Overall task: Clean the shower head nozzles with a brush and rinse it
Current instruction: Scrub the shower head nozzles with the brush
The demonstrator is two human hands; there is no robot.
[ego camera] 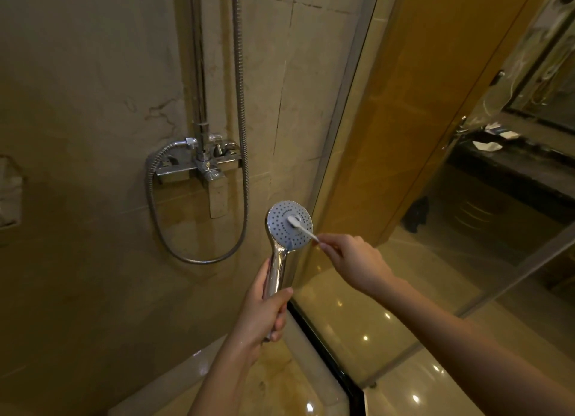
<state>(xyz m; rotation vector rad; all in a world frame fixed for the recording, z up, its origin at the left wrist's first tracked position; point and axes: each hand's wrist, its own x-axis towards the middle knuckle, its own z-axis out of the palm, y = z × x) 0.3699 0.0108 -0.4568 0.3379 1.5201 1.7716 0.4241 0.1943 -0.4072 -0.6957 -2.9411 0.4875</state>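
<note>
A chrome hand shower head [283, 233] is held upright in front of me, its round grey nozzle face turned toward the camera. My left hand [264, 314] grips its shiny handle from below. My right hand [351, 260] pinches the end of a white toothbrush [301, 227]. The brush head lies on the nozzle face, slightly above its centre.
A chrome mixer tap [202, 163] with a looping metal hose [199, 256] is fixed to the beige tiled wall behind. A glass shower panel [357, 154] stands at the right, with a dark vanity counter [513, 166] beyond it. A low tiled ledge [280, 384] is below my arms.
</note>
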